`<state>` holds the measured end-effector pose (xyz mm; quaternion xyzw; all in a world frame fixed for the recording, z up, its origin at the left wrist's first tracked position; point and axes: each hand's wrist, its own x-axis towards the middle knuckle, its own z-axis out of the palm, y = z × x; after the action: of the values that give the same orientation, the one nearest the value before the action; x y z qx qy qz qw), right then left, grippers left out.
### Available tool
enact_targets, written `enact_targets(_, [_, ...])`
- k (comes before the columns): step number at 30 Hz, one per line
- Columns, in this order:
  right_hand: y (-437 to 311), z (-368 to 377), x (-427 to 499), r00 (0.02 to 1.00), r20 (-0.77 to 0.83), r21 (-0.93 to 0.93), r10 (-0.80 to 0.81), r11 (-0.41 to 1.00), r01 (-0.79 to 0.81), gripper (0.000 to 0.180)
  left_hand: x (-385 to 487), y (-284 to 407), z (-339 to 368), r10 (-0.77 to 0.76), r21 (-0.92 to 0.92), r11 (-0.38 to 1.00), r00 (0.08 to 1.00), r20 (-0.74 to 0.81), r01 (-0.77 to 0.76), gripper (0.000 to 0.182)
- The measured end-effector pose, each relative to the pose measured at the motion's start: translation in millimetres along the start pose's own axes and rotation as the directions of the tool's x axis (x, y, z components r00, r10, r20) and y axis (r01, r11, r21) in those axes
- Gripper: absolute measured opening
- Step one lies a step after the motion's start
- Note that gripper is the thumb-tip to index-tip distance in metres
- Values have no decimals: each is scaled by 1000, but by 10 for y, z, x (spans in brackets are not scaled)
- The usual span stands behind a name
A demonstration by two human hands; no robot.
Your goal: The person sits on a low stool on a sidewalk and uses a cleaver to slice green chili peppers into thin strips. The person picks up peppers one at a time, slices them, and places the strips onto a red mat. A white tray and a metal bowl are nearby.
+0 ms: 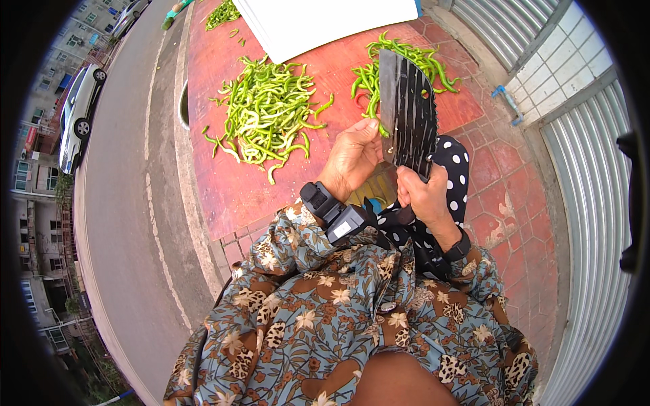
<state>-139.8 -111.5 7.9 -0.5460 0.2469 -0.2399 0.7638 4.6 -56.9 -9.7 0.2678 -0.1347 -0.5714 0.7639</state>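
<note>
My right hand (422, 192) grips the handle of a broad cleaver (409, 109), its dark blade pointing away from me with the paler edge on the left. Small green bits cling to the blade. Just left of that edge, my left hand (355, 155) pinches a green chili pepper (380, 124) between thumb and fingers. Behind the blade lies a heap of whole green chilies (431, 66), partly hidden by it, with a red chili (361, 100) at its left side. A larger pile of green chilies (266, 111), many looking slit or cut, spreads on the reddish board (223, 203) to the left.
A white board (325, 25) covers the table's far part, with more green chilies (223, 14) beyond its left corner. Red paving (513, 203) and a corrugated metal shutter (591, 188) lie to the right. Along the left runs a road (117, 167) with a parked white car (81, 116).
</note>
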Motion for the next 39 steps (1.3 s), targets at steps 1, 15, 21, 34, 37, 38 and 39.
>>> enact_targets(1, [7, 15, -1, 1000, -18, 8, -4, 1000, 4, 8, 2, -20, 20, -22, -5, 1000, 999, -27, 22, 19])
enact_targets(15, [-15, 15, 29, 997, -81, 1, 6, 1000, -6, 7, -3, -7, 136, -85, 150, 984, 993, -79, 96, 25])
enact_targets(21, [-3, -21, 18, 997, -66, -15, 35, 999, -36, 12, 77, 210, 54, 26, 322, 947, 997, -66, -3, 20])
enact_targets(34, [-26, 34, 15, 998, -56, -34, 37, 999, -39, 10, 28, -8, 31, -8, 120, 992, 960, -281, 44, 12])
enact_targets(37, [38, 59, 36, 995, -95, -120, -40, 992, 28, 8, 13, -127, 76, -43, 21, 998, 939, -342, 54, 14])
enact_targets(38, [55, 60, 32, 991, -120, -169, -61, 985, 40, 8, -8, -166, 92, -48, 8, 998, 930, -365, 55, 14])
enact_targets(39, [64, 53, 31, 992, -108, -148, -64, 988, 48, 8, -26, -195, 103, -54, -5, 998, 920, -388, 56, 15])
